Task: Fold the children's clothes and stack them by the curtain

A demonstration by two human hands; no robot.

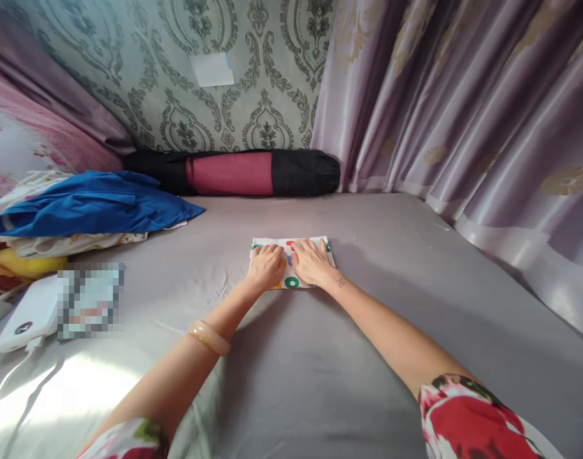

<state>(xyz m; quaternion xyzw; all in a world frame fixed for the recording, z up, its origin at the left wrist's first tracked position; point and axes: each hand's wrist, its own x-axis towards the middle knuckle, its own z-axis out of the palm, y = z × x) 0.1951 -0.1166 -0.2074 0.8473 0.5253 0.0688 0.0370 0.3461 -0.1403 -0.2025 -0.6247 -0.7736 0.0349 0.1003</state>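
A small rectangle of white folded fabric (292, 282) with bright coloured rings and shapes lies flat on the grey bed sheet (367, 357). My left hand (267, 264) rests palm down on its left part, fingers pointing away from me. On its right part lies my right hand (313, 260), also palm down, with the fingers spread a little. Both hands press on top of the fabric rather than gripping it. Much of its pattern is hidden under them. A pale bangle (209, 338) circles my left forearm.
Along the far wall lies a long black and dark pink bag (231, 173). A blue garment (95, 201) tops a clothes pile at the left. Nearer stands a white power bank (33, 312) with a cable, beside a blurred-out object (91, 301). Purple curtains (463, 95) hang along the right.
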